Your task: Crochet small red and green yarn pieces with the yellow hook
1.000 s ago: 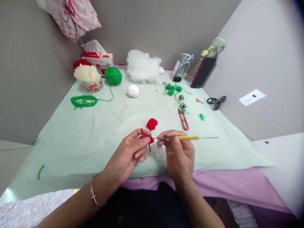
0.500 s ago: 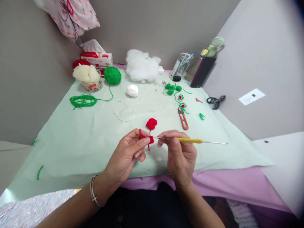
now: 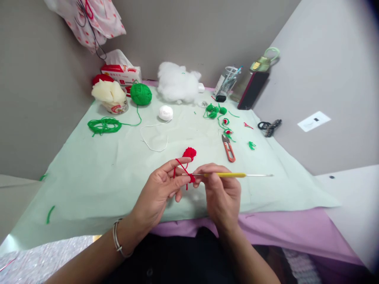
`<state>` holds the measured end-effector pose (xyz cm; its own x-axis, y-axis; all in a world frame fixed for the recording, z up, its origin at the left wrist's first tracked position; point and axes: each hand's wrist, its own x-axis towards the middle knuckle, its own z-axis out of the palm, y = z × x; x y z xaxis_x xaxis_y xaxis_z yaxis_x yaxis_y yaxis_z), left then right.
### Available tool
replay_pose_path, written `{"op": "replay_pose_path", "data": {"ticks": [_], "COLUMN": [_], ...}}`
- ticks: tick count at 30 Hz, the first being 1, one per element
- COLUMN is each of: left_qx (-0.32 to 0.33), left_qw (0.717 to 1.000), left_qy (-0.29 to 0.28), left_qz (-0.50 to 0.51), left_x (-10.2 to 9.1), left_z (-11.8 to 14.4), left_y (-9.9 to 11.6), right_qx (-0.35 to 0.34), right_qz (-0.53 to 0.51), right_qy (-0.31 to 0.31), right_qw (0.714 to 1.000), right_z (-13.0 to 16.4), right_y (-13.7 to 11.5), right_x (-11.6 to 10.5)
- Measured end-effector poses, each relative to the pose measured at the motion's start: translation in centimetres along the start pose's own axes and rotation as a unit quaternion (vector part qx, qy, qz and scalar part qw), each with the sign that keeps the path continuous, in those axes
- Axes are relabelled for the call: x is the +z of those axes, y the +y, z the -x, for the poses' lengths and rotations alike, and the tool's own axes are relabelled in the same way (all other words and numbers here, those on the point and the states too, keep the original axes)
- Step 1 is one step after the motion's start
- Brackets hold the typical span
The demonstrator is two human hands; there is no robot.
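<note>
My left hand [image 3: 161, 185] pinches a small red crochet piece [image 3: 192, 178] between thumb and fingers, its index finger stretched out with red yarn looped over it. My right hand [image 3: 222, 193] grips a crochet hook [image 3: 226, 175] by its yellow handle. The hook's metal tip passes through the red piece and reaches behind the left thumb, beneath the taut strand. A short red tail hangs below the piece. Just beyond the left fingertips lies a small red yarn ball [image 3: 189, 153], partly covered by the index finger.
Orange thread snips [image 3: 228, 149] lie right of the hands, near small green and red crochet pieces [image 3: 216, 110]. Farther back are a white yarn ball [image 3: 166, 113], a green yarn ball [image 3: 141, 94], white stuffing [image 3: 178, 83], a tissue pack [image 3: 121, 73] and a phone [image 3: 253, 90] leaning against a bottle.
The hook has moved left, its tip now through the red piece. My left index finger has lifted and straightened, drawing the red strand taut.
</note>
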<state>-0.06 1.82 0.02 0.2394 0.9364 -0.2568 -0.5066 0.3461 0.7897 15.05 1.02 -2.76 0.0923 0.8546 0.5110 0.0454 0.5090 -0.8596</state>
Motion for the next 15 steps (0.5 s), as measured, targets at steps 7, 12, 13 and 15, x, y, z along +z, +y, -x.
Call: {"op": "replay_pose_path", "data": {"ticks": [7, 12, 13, 15], "left_qx": [-0.065, -0.013, 0.011, 0.041], "left_qw": [0.995, 0.999, 1.000, 0.999], "left_qy": [-0.008, 0.011, 0.015, 0.014], "left_qz": [0.073, 0.048, 0.023, -0.008], "left_x": [-0.2, -0.4, -0.3, -0.2], "left_z": [-0.1, -0.3, -0.2, 0.0], "left_y": [-0.2, 0.2, 0.1, -0.3], "right_qx": [-0.160, 0.007, 0.003, -0.050], "right_qz": [0.181, -0.017, -0.004, 0.085], "right_qy": [0.002, 0.028, 0.011, -0.018], "right_qw": [0.970, 0.999, 1.000, 0.995], "right_z": [0.0, -0.8, -0.7, -0.4], "right_y": [0.2, -0.5, -0.6, -0.5], "right_x": [-0.4, -0.7, -0.6, -0.2]}}
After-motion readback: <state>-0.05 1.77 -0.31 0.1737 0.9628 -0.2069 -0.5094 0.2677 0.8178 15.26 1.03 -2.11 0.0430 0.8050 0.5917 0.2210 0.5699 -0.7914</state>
